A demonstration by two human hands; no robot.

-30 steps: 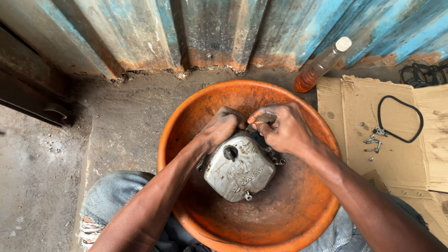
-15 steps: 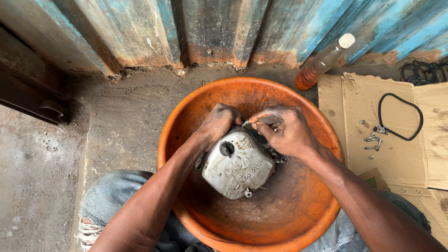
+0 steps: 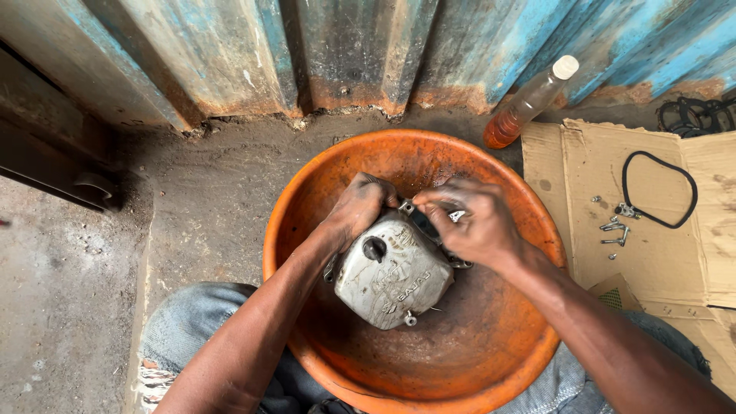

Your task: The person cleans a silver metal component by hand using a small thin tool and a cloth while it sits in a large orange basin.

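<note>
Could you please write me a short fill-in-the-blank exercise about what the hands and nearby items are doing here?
1. Both hands grip a grey metal engine cover over a round ____ basin.
2. The black rubber ring lies on flattened ____.
3. The bottle leaning on the blue wall holds ____ liquid.
4. The left hand holds the cover's ____ edge.

Missing words: orange; cardboard; orange; far

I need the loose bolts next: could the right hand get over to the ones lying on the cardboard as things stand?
Probably yes. The bolts lie bare on the cardboard just right of the orange basin, with nothing over them. But the right hand is busy on the metal engine cover and would have to let go first.
</note>
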